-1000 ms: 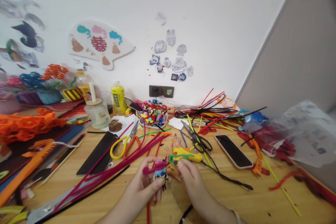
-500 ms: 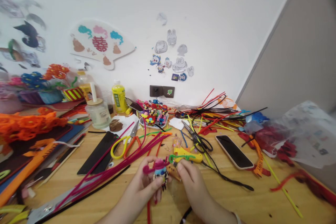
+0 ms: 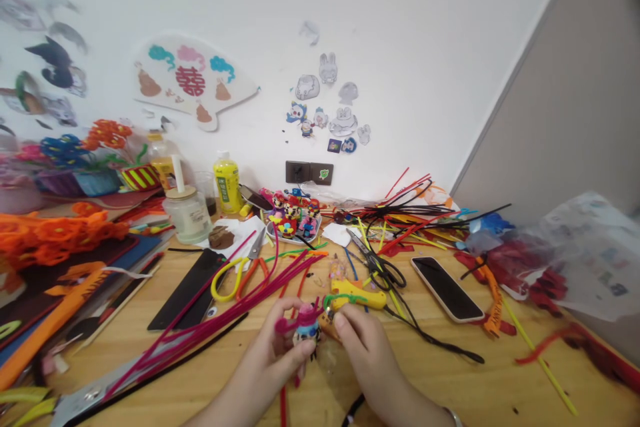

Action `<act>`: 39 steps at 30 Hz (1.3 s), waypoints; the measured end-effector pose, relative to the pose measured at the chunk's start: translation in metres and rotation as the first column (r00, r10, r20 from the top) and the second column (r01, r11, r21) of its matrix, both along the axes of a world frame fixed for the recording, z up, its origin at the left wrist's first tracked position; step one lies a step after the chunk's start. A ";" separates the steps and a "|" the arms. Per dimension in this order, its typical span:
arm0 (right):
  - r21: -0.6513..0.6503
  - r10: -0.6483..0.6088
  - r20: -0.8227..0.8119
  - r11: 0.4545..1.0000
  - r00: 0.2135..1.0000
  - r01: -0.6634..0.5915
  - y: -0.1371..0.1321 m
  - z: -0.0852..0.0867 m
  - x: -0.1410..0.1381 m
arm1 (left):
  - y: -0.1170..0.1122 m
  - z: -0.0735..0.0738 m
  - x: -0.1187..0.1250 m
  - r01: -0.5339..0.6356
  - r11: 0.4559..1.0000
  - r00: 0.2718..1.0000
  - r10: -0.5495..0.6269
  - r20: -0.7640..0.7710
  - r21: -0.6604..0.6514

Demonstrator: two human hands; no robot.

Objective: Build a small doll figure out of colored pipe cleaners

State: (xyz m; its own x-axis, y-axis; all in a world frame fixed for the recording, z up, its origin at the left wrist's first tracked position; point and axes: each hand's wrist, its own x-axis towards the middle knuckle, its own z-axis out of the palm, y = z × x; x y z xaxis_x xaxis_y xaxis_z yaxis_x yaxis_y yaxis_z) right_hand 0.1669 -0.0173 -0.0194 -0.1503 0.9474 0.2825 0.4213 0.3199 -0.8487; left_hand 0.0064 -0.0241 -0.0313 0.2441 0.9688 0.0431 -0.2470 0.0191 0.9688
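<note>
Item: small pipe-cleaner doll (image 3: 306, 330), with a pink loop on top and a striped body, sitting in the air above the middle of the wooden desk (image 3: 465, 380), toward its near edge. The left hand (image 3: 260, 353) is grasping it, fingers curling around from below. The right hand (image 3: 363, 347) is reaching in from the right, thumb and fingers pinching close beside the doll; what they are gripping stays hidden. Just beyond lies a yellow tool (image 3: 357, 297) with a green pipe cleaner (image 3: 340, 298). Toward the back edge, a white dish (image 3: 293, 237) is holding small colourful figures.
</note>
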 end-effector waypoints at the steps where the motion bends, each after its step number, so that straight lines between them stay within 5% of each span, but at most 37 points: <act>1: 0.003 -0.002 0.000 1.000 1.000 0.002 0.000 0.000 0.000 | 0.000 -0.001 0.000 0.006 1.000 1.000 -0.006 -0.006 0.000; 39: -0.001 -0.007 0.054 1.000 0.999 0.007 0.000 0.007 0.004 | -0.004 0.001 -0.004 0.023 0.999 0.989 -0.027 -0.144 -0.028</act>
State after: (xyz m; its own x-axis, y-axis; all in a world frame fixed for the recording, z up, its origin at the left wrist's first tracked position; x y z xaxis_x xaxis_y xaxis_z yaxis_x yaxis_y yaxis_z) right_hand 0.1705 -0.0169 -0.0123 -0.1582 0.9490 0.2727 0.4690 0.3153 -0.8250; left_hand 0.0028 -0.0281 -0.0307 0.2697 0.9627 -0.0201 -0.1037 0.0498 0.9934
